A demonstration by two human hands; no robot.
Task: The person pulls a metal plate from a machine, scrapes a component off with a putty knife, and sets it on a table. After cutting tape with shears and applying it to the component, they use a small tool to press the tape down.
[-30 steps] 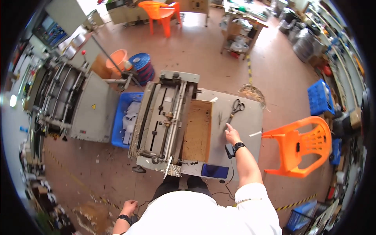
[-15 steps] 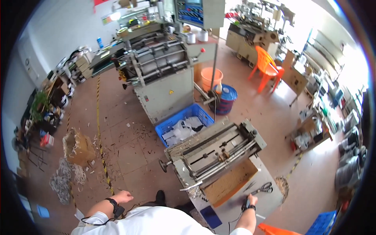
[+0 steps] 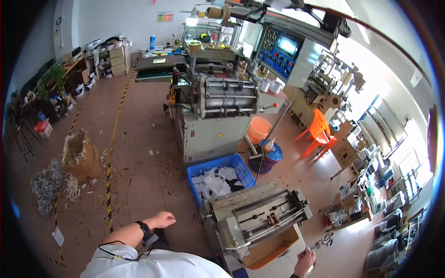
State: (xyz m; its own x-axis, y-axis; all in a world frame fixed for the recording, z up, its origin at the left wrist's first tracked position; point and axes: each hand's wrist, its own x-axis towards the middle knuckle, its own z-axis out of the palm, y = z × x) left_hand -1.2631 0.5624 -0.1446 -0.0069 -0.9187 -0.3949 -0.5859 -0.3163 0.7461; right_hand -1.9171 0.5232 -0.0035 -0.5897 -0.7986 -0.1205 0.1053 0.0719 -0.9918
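Observation:
My left hand (image 3: 164, 219) hangs over the floor to the left of the low machine unit, its fingers loosely bent and nothing seen in it. A dark band is around that wrist. At the lower right, my right hand (image 3: 305, 260) is closed on the blade end of a pair of scissors (image 3: 327, 240), whose dark handles point away from me past the unit's right edge. The low grey machine unit (image 3: 222, 224), with metal rods and an orange-brown tray (image 3: 273, 252), stands between my hands. A dark flat rectangular object (image 3: 240, 273) is partly cut off at the bottom.
Beyond the unit sits a blue crate (image 3: 197, 187) with white scraps. Behind it stands a large grey roller machine (image 3: 215, 139). An orange chair (image 3: 317, 127), an orange bucket (image 3: 259, 129) and a blue bucket (image 3: 272, 160) are to the right; a torn carton (image 3: 85, 160) is left.
The view has tilted up and shifted. My right hand has lifted the scissors from the unit's top. My left hand has moved forward and to the right.

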